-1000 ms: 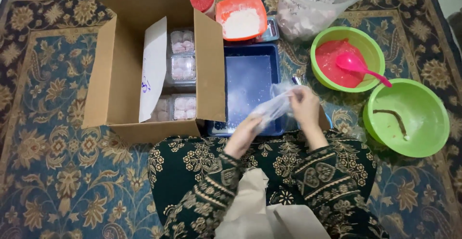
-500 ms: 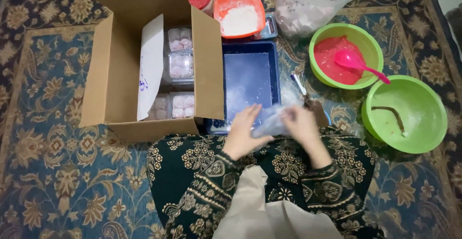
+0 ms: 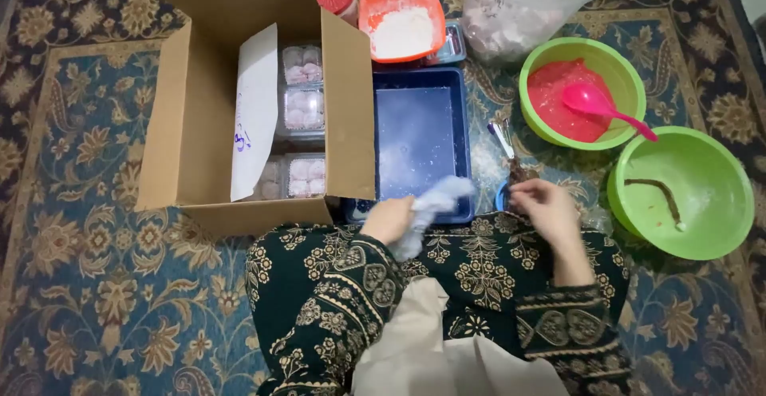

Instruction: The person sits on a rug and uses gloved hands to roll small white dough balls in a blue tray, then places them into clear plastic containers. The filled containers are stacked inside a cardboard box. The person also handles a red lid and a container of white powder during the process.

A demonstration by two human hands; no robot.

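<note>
Crumpled clear plastic bag (image 3: 435, 204), pinched in the left hand (image 3: 388, 219) at frame centre over the blue rectangular tray (image 3: 419, 137); right hand (image 3: 542, 204) fingers closed near small dark item, grip unclear.

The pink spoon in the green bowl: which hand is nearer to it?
Right. The right hand is just below and left of the pink spoon, beside the bowl. The left hand, holding a crumpled plastic bag, sits farther left by the blue tray.
</note>
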